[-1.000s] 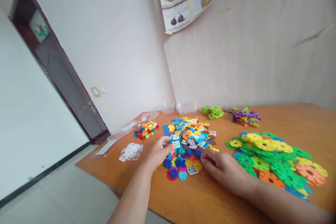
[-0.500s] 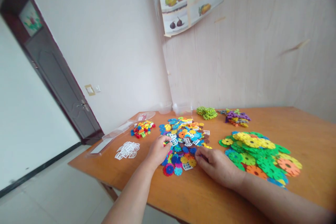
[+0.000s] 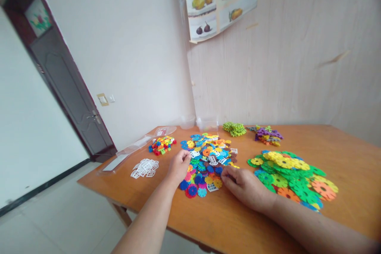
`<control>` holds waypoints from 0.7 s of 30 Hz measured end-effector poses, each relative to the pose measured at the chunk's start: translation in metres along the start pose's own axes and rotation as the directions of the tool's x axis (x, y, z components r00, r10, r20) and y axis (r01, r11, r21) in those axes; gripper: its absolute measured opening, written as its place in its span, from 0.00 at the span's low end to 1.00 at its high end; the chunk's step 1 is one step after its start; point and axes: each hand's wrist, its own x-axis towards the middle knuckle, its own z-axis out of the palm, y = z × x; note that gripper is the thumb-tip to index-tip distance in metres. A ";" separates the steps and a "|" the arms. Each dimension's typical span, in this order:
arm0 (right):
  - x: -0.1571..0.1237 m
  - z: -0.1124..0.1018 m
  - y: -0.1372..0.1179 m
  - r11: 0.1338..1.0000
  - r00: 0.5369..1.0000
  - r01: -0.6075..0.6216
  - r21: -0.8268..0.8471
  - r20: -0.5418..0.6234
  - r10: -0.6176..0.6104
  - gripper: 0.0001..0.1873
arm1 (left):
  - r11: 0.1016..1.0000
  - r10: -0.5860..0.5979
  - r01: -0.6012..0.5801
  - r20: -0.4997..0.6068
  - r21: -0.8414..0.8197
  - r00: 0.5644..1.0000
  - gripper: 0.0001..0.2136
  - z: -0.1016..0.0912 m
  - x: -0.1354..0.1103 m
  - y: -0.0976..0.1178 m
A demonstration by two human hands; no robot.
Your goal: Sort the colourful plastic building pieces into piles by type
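My left hand [image 3: 179,165] is closed in a pinch at the left edge of a pile of small, notched plastic discs [image 3: 202,166] in many colours. A white plastic window piece appears to be in its fingers, almost fully hidden by them. Another white window piece [image 3: 195,154] lies just beyond the fingertips, and more are scattered over the discs. My right hand [image 3: 242,185] rests on the table with fingers curled, its fingertips against the right side of the pile. What those fingers hold, if anything, is hidden. Left of my left hand lies a separate heap of white window pieces [image 3: 145,168].
On the wooden table [image 3: 208,222] are small coloured blocks [image 3: 162,145], large notched discs [image 3: 297,174] at right, green pieces [image 3: 234,128] and purple pieces [image 3: 268,135] at the back. Clear plastic tubs [image 3: 207,124] stand by the wall; a clear plastic sheet [image 3: 127,154] lies at left.
My left hand has drawn slightly up and left from the pile. The white window piece at its fingertips no longer shows on the discs. The right hand stays put; the view shifts slightly.
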 end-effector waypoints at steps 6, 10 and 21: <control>0.002 0.002 0.002 1.000 1.000 -0.001 -0.014 0.000 0.001 0.09 | 0.998 -0.053 0.050 -0.109 -0.025 0.993 0.08 0.003 0.005 -0.010; 0.003 0.002 0.002 1.000 1.000 -0.007 -0.024 -0.002 0.007 0.09 | 0.992 0.085 -0.071 -0.133 0.108 0.987 0.08 0.002 0.006 -0.010; 0.003 0.004 0.003 1.000 1.000 0.003 -0.002 -0.010 -0.003 0.08 | 0.845 0.341 -0.383 0.177 0.374 0.923 0.07 0.017 0.016 0.026</control>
